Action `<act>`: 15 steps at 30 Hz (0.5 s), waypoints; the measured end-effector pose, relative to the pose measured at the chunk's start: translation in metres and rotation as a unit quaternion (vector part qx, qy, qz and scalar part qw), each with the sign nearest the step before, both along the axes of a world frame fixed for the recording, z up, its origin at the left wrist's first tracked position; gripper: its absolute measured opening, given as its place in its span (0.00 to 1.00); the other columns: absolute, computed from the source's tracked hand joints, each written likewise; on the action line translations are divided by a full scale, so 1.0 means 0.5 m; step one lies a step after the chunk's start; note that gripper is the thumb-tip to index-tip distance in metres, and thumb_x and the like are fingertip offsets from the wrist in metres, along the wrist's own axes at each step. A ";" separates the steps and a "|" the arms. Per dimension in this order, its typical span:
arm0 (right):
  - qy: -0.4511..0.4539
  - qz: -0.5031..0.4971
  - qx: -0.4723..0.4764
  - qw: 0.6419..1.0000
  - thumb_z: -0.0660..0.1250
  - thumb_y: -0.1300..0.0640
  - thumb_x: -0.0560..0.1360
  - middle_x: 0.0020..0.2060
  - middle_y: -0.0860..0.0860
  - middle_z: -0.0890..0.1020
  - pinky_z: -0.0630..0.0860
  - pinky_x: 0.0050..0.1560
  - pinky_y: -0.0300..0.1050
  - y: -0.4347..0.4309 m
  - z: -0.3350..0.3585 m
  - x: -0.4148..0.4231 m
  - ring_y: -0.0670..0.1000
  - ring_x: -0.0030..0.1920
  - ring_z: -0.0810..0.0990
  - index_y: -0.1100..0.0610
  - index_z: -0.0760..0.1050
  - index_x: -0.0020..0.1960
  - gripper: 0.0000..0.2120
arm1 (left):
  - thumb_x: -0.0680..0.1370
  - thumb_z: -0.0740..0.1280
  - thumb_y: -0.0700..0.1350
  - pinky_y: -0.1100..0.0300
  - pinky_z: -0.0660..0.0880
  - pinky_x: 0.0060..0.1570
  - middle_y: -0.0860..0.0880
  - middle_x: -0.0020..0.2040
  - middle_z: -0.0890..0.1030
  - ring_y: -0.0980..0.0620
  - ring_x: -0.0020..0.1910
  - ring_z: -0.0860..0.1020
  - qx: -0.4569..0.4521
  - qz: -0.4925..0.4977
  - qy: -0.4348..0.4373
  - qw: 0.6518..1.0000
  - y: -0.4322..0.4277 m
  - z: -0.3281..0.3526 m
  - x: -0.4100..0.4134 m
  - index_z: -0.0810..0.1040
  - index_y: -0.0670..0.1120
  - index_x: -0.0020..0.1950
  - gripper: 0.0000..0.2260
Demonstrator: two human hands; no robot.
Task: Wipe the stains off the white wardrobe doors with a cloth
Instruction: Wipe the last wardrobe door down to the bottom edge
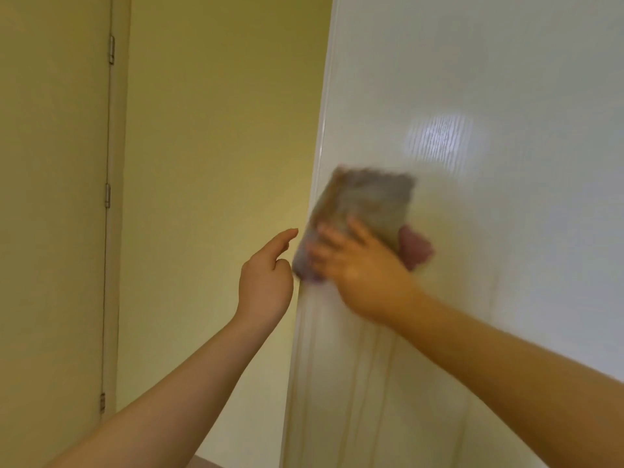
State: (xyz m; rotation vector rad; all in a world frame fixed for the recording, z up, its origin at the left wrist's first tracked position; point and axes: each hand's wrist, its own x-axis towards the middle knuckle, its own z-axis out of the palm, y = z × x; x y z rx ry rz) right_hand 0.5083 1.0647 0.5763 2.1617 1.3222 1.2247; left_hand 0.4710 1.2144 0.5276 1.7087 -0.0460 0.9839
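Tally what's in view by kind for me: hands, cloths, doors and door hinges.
Hands: 2, the left hand and the right hand
Cloths: 1, the cloth under the right hand
Doors: 2, the white wardrobe door and the beige door
Door hinges: 3
Total: 8

Head-worn, aimed forward and close onto the white wardrobe door, with the yellow wall off to the left.

Both arms reached forward, raised. Left hand showed forefinger extended, remaining fingers loosely curled. Right hand blurred, fingers spread flat.
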 end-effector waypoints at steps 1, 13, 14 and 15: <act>0.021 0.024 -0.061 0.998 0.54 0.62 0.69 0.55 0.51 0.81 0.66 0.64 0.58 -0.004 -0.031 -0.005 0.56 0.61 0.77 0.52 0.82 0.52 0.21 | 0.75 0.52 0.28 0.70 0.64 0.55 0.50 0.63 0.76 0.56 0.63 0.72 0.010 -0.002 -0.001 1.000 -0.002 -0.003 -0.002 0.75 0.49 0.65 0.26; -0.002 -0.003 -0.019 1.000 0.52 0.60 0.70 0.53 0.51 0.82 0.74 0.57 0.56 -0.059 -0.036 -0.040 0.58 0.55 0.80 0.54 0.82 0.53 0.22 | 0.79 0.54 0.32 0.85 0.52 0.54 0.54 0.74 0.63 0.57 0.71 0.62 0.125 0.012 -0.040 0.991 -0.039 -0.017 0.016 0.58 0.49 0.76 0.27; 0.013 0.001 0.009 1.000 0.52 0.59 0.71 0.54 0.51 0.82 0.76 0.53 0.53 -0.060 -0.012 -0.042 0.57 0.54 0.81 0.53 0.81 0.54 0.21 | 0.79 0.54 0.32 0.84 0.55 0.53 0.54 0.73 0.64 0.56 0.71 0.64 0.114 0.011 -0.039 0.993 -0.037 -0.020 0.017 0.58 0.49 0.76 0.27; 0.033 -0.001 0.072 0.997 0.53 0.58 0.75 0.57 0.49 0.80 0.75 0.55 0.49 -0.056 0.024 -0.045 0.54 0.57 0.79 0.50 0.80 0.57 0.19 | 0.79 0.53 0.33 0.79 0.58 0.55 0.55 0.73 0.65 0.55 0.70 0.65 0.111 0.013 -0.041 0.993 -0.037 -0.022 0.018 0.59 0.50 0.76 0.27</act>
